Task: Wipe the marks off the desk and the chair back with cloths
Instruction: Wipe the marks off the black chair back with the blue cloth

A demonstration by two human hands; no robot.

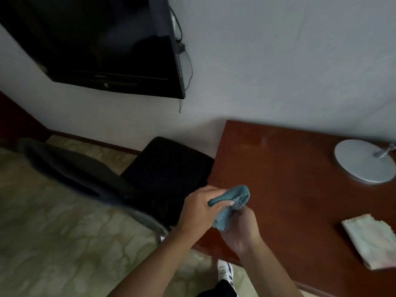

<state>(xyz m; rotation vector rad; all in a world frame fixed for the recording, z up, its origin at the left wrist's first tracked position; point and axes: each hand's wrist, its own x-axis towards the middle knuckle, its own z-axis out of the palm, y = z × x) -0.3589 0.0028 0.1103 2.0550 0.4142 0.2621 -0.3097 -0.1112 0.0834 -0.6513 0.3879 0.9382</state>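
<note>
Above the worktop [278, 168] edge, the left hand [199, 209] pinches a blue cloth [231, 204] bunched between it and the right hand [242, 228], whose fingers curl around its lower end.

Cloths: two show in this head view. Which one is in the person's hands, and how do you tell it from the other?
The teal cloth, bunched up and gripped by the left hand and the right hand at the desk's corner. The pale cloth lies flat on the desk, untouched.

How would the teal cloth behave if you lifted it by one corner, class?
The teal cloth is probably floppy: it bunches and folds between the left hand and right hand. It looks light, held up easily by fingertips. Its nubby weave likely grips rather than slips.
</note>
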